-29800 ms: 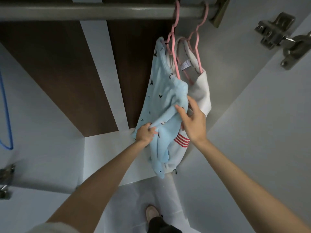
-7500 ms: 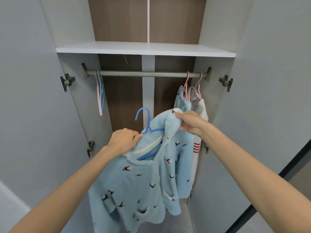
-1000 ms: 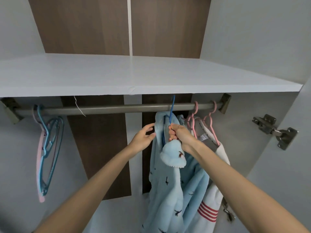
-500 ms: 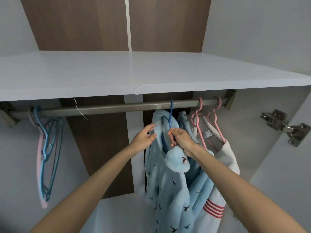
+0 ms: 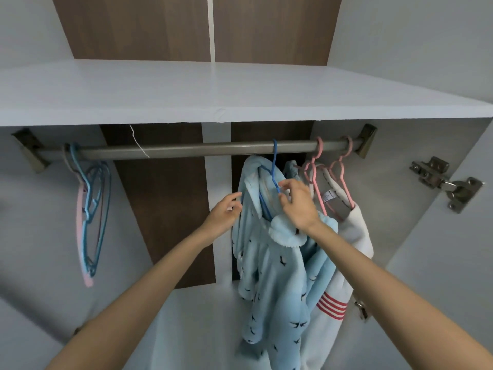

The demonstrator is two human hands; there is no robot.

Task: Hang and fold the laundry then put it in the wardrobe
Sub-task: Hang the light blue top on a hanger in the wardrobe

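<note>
Head view: below the wardrobe rail (image 5: 186,150), right of its middle, the bird-print blue fleece (image 5: 272,276) hangs with its long axis vertical, collar toward the rail, on a blue hanger (image 5: 274,166) hooked over it. Probably steadying it, the right hand (image 5: 297,204) lightly pinches the hanger's neck. The left hand (image 5: 224,212), fingers relaxed, touches the fleece's shoulder.

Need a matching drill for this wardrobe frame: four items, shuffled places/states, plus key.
Items
1. blue hanger
2. white garment with red stripes
3. empty hangers
4. hinge

Places/states
A. bunched at the left end of the rail
B. off the rail, to its right
C. hooked on the rail, carrying the light blue bird-print garment
D. hanging from the pink hanger nearest the rail's right end

Pairs: 1-C, 2-D, 3-A, 4-B
</note>
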